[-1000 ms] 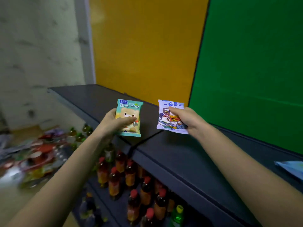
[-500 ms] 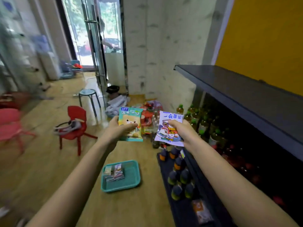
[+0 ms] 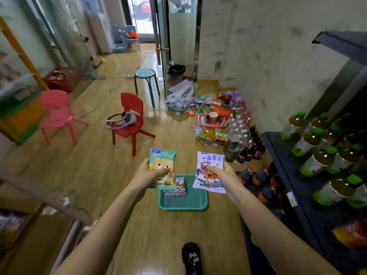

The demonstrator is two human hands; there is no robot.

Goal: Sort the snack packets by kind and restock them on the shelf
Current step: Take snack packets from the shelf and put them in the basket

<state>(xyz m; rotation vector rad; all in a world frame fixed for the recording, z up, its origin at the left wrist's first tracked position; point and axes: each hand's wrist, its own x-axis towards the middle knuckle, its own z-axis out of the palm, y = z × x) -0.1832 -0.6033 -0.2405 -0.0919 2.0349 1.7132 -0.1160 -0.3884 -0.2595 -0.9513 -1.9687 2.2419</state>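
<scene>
My left hand point(image 3: 148, 174) grips a teal snack packet point(image 3: 163, 162) with a bear on it, thumb across its front. My right hand point(image 3: 223, 176) holds a white-and-purple cartoon packet point(image 3: 208, 165) the same way. Both packets hang in the air above a teal tray point(image 3: 183, 201) on the wooden floor. A few small packets point(image 3: 176, 188) lie at the tray's far left. The dark shelf unit point(image 3: 297, 187) stands at the right, its top board point(image 3: 341, 43) at the upper right.
Green-capped bottles point(image 3: 317, 155) fill the shelf; dark bottles point(image 3: 256, 177) stand on the floor beside it. A heap of snacks, water bottles and a pink basket point(image 3: 212, 121) lies by the wall. A red chair point(image 3: 129, 120), pink chair point(image 3: 57, 114) and stool point(image 3: 147, 80) stand farther off. My shoe point(image 3: 191, 257) is below.
The view has swung from the shelf top to the left and down to the floor and tray. Both hands keep their packets and now hover over the tray.
</scene>
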